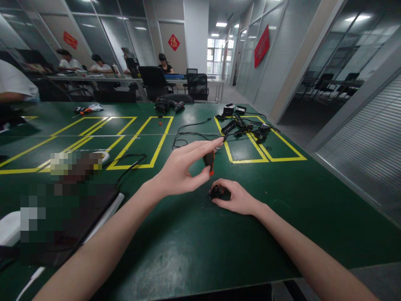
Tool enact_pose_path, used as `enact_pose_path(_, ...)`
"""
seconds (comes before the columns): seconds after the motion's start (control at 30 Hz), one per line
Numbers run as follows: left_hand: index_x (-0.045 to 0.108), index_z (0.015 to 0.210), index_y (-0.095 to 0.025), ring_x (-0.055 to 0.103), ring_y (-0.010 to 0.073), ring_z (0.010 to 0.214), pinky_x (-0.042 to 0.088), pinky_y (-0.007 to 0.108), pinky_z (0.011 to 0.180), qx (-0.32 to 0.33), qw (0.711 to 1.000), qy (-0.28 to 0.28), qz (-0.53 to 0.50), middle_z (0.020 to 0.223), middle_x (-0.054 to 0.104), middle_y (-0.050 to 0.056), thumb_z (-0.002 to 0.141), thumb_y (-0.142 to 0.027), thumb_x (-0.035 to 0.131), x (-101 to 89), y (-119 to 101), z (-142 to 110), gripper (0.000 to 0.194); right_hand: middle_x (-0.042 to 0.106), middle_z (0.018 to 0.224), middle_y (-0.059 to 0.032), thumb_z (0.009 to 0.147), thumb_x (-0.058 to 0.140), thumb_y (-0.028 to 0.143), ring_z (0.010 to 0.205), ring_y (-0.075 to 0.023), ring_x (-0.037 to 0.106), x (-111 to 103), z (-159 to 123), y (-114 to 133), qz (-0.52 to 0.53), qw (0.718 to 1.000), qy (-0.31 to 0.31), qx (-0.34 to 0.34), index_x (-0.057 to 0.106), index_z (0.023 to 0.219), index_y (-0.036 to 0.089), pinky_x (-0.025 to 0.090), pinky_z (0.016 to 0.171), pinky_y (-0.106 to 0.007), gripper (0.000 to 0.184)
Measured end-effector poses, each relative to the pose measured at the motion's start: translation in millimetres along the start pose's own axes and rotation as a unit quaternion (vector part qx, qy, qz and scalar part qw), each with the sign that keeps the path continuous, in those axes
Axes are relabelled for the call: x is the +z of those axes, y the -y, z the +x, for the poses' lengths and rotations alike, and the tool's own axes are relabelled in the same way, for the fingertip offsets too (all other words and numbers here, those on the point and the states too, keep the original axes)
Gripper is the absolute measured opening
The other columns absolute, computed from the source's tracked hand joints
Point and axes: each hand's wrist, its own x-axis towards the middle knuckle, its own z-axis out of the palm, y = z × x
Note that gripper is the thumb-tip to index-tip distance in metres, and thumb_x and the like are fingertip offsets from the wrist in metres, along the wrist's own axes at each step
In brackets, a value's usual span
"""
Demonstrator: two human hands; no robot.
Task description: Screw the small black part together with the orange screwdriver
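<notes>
My left hand (184, 167) is raised over the table, its thumb and fingers closed round a black-and-orange screwdriver (209, 162). The fingers partly cover its handle, and I cannot make out the shaft. Just below and to the right, my right hand (236, 196) rests on the green table (175, 251). Its thumb and fingers curl round a small black round part (215, 193) with a short upright post. A tiny dark speck, perhaps a screw (203, 208), lies on the table left of that part.
Black cables and stands (239, 127) are heaped at the back right, inside yellow tape outlines (253, 160). A power drill (178, 106) and coiled black cable (162, 104) lie at the far edge. A dark, partly pixelated device (94, 213) is at the left. People sit at desks beyond.
</notes>
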Motion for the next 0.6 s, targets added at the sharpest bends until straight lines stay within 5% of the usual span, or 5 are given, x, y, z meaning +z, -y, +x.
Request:
enact_pose_path(0.2,0.06,0.135,-0.022,0.072,0.0183,0.101,0.059,0.027,0.082,-0.024,0.998,-0.054,0.033,0.119,0.075,0.008,0.087,-0.027,0.08,-0.5,0.0,0.1,0.051,0.074,0.104,-0.0056,0.086,0.076,0.024,0.089,-0.0206,0.069,-0.3,-0.3,0.6,0.006,1.0,0.001,0.006,0.064,0.112,0.021,0.055,0.081,-0.034,0.029)
enact_pose_path(0.4,0.065,0.129,-0.02,0.068,0.0224,0.117,0.059,0.031,0.088,-0.006,0.999,-0.045,0.019,0.132,0.071,0.011,0.087,-0.017,0.072,-3.0,-4.3,2.4,0.042,0.074,0.104,-0.0051,0.087,0.076,0.025,0.089,-0.0206,0.069,-0.4,-0.3,1.0,0.005,1.0,-0.001,0.002,0.064,0.112,0.021,0.054,0.081,-0.033,0.028)
enact_pose_path(0.6,0.066,0.12,-0.018,0.067,0.0155,0.089,0.055,0.026,0.07,0.001,0.997,-0.076,0.018,0.108,0.073,0.007,0.085,-0.021,0.08,-2.2,-2.1,3.9,0.038,0.073,0.104,-0.0051,0.087,0.076,0.024,0.089,-0.0203,0.068,-1.6,-0.4,2.5,0.011,1.0,0.004,0.007,0.063,0.112,0.021,0.055,0.082,-0.034,0.028)
